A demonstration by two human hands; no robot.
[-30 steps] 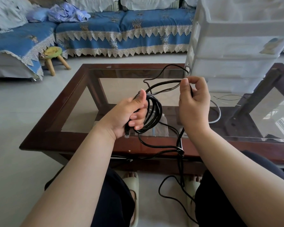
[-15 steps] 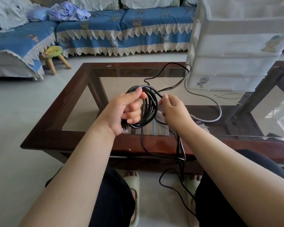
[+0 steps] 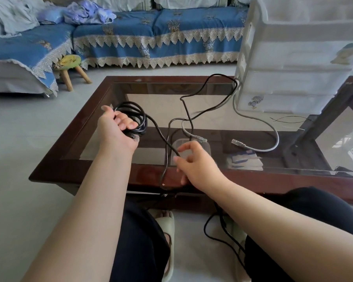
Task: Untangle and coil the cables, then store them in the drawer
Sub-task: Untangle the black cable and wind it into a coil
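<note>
My left hand (image 3: 118, 129) grips a coil of black cable (image 3: 138, 116) above the left part of the glass table (image 3: 69, 169); a plug end sticks out below my fingers. One black strand (image 3: 161, 137) runs from the coil down to my right hand (image 3: 194, 164), whose thumb and index finger curl round it near the table's front edge. More black cable loops across the glass (image 3: 186, 110) and hangs down to the floor (image 3: 209, 231). A grey cable (image 3: 273, 130) lies on the glass beside the white drawer unit (image 3: 293, 82), whose drawers are closed.
A blue sofa (image 3: 151, 37) and a small wooden stool (image 3: 68, 64) stand beyond the table. A blue and white packet (image 3: 245, 159) lies under the glass. My feet in pale slippers (image 3: 168, 224) are on the floor between my knees.
My left hand carried the coil to the left and farther from me. My right hand left the coil and slid down the loose strand toward the table's front edge.
</note>
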